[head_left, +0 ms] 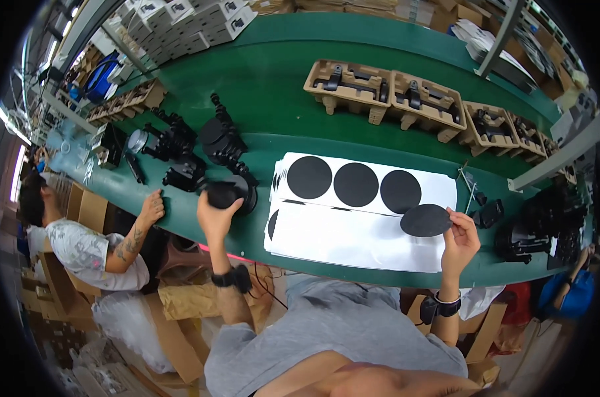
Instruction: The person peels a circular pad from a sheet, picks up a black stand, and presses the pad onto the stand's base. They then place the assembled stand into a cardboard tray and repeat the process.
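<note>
Now the right hand [460, 239] pinches a black round adhesive pad [425, 220] by its edge, above the white backing sheet [353, 238]. The left hand's [215, 215] grip wraps a black round plastic part [224, 194]; keep the pad flat while centring it.

Round black part [222, 194] half covered by the left hand [215, 213], lower sheet's black discs [272, 223] hidden under the upper sheet [439, 188], boxed black parts [353, 83] too small to identify
</note>
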